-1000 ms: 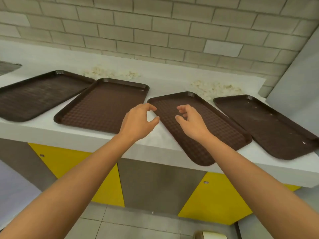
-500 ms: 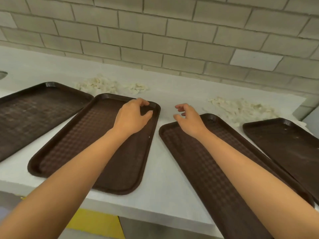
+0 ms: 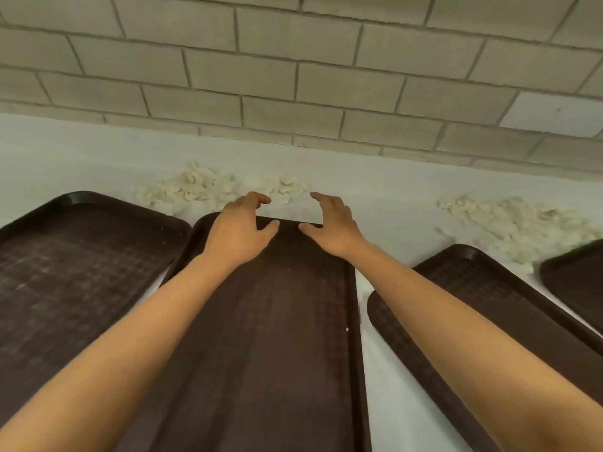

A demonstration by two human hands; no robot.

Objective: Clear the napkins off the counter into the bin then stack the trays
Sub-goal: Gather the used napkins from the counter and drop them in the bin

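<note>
A pale grey-green brick wall [image 3: 293, 76] rises behind a white counter [image 3: 375, 187].

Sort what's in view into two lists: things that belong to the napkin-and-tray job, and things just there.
Belongs to the job:
left napkin pile
right napkin pile
far-left tray
middle tray
right tray
far-right tray
left hand, open
right hand, open

Just there:
counter
brick wall

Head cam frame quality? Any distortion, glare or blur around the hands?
Head view: wide-angle bend curves the brick wall courses; lighting soft and even, no glare on the middle tray; left hand and right hand fairly sharp; napkin pile soft, individual pieces hard to separate.
</note>
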